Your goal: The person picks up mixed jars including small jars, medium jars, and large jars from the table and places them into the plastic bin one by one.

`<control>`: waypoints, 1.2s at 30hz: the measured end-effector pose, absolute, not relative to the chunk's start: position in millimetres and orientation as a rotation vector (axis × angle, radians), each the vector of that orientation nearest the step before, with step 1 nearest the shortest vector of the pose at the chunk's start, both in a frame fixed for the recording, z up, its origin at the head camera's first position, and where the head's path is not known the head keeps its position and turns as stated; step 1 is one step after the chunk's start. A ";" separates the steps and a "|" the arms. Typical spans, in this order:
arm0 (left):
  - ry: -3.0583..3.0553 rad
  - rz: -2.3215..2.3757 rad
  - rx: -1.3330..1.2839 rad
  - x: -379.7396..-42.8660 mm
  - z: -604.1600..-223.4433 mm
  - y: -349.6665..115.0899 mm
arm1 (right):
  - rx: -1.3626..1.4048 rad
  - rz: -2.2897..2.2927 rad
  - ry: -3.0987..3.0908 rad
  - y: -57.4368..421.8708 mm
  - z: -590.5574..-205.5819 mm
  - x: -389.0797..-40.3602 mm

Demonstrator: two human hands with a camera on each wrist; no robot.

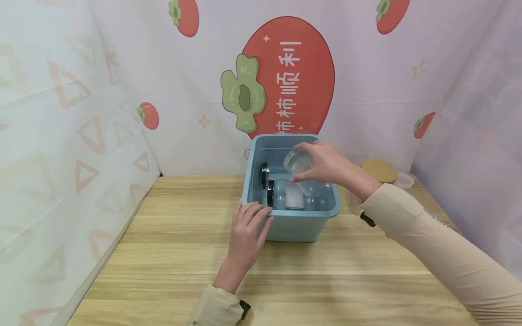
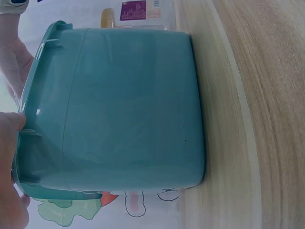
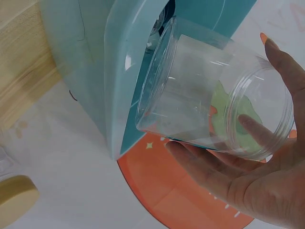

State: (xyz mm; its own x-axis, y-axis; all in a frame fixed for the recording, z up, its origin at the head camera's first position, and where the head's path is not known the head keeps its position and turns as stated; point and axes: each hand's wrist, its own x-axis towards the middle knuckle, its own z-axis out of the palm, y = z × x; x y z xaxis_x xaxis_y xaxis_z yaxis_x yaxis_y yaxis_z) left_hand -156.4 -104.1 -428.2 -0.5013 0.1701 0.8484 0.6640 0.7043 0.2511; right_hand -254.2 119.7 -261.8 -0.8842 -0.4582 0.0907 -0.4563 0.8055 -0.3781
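Note:
My right hand grips a clear plastic jar near its threaded mouth, thumb on one side and fingers on the other. The jar is tilted over a blue plastic bin, and no lid shows on it. At the bin's near left corner, my left hand holds the rim, with its fingers over the edge and thumb outside. Inside the bin lie clear jars on their sides; two black lids show at their left ends. The held jar and right hand hide part of the bin's inside.
Right of the bin, partly behind my right forearm, stands a clear container with a yellow lid and a purple label. A translucent round piece lies beside it. A printed curtain hangs behind the wooden table.

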 end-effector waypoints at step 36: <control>-2.032 -0.718 -0.640 -156.6 -429.4 -103.5 | -0.711 -0.771 3.054 149.1 -245.9 -243.0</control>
